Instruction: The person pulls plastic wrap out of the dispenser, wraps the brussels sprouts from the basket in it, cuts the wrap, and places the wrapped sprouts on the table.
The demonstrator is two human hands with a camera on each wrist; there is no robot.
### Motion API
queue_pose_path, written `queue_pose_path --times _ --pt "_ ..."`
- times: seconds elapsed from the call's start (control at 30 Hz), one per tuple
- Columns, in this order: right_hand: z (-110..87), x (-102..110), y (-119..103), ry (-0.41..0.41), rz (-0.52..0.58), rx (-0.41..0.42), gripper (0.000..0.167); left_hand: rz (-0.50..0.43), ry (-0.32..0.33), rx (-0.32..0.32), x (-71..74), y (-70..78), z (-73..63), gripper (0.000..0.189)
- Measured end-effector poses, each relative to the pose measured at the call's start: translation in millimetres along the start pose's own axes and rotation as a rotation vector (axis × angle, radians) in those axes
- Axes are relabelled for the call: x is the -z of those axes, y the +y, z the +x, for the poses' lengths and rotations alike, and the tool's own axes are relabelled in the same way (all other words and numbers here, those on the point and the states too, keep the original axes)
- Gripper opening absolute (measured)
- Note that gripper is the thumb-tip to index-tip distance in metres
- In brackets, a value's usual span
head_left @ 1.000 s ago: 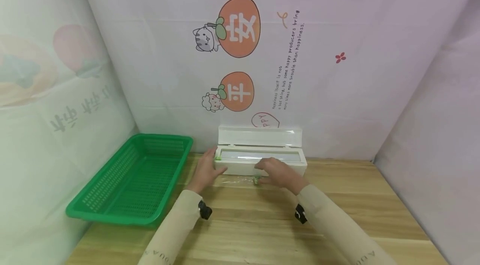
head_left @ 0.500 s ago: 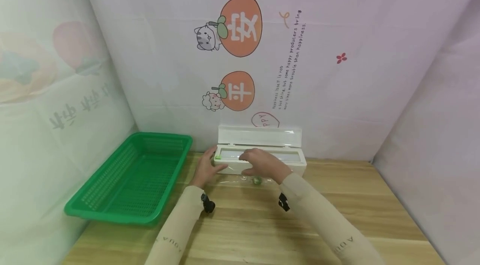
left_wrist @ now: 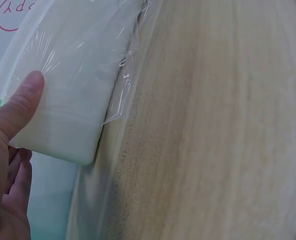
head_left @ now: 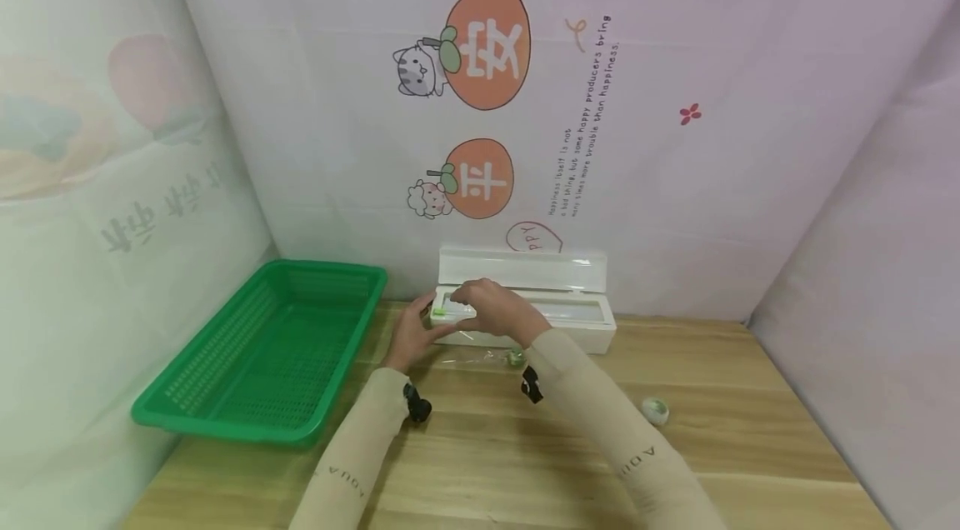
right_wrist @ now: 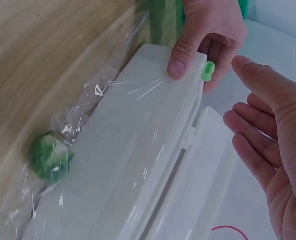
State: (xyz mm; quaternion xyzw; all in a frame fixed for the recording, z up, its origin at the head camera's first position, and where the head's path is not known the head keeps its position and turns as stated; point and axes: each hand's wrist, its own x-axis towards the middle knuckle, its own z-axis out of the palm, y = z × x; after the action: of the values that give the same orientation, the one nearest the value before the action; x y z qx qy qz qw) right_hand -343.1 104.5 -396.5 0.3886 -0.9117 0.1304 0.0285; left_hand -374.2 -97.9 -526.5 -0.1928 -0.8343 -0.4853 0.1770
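A white cling film dispenser (head_left: 577, 337) stands by the back wall with its lid (head_left: 521, 270) raised. My left hand (head_left: 409, 337) grips its left end, thumb on the front face and fingers behind. Close to that end is a green slide cutter (right_wrist: 208, 71). Above it hovers my right hand (right_wrist: 275, 120), thumb and fingers apart, with nothing between them. Clear cling film (left_wrist: 121, 90) hangs over the dispenser's front onto the table. Under or against the film lies a small round green-and-white thing, like a little cabbage (right_wrist: 51, 157).
A green plastic basket (head_left: 225, 432) stands at the left. Another small round green-and-white ball (head_left: 655, 411) lies on the wooden table (head_left: 750, 430), beside my right forearm. Printed white cloth walls (head_left: 337, 138) enclose the back and both sides.
My right hand has moved left and up along the dispenser, from the film's front edge to the cutter end. The ball on the right has come into view. My left hand keeps its place.
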Motion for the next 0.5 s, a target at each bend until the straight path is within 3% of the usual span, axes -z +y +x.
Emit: queue_pose_path --times 0.23,0.5 --pt "17.4 -16.0 2.4 0.018 0.038 -0.032 0.046 -0.064 -0.004 -0.029 -0.9 -3.2 -0.2 0.073" --pt "31.5 -26.4 0.5 0.023 0.087 -0.054 0.039 -0.095 -0.013 -0.002 0.0 -4.5 2.3 0.07"
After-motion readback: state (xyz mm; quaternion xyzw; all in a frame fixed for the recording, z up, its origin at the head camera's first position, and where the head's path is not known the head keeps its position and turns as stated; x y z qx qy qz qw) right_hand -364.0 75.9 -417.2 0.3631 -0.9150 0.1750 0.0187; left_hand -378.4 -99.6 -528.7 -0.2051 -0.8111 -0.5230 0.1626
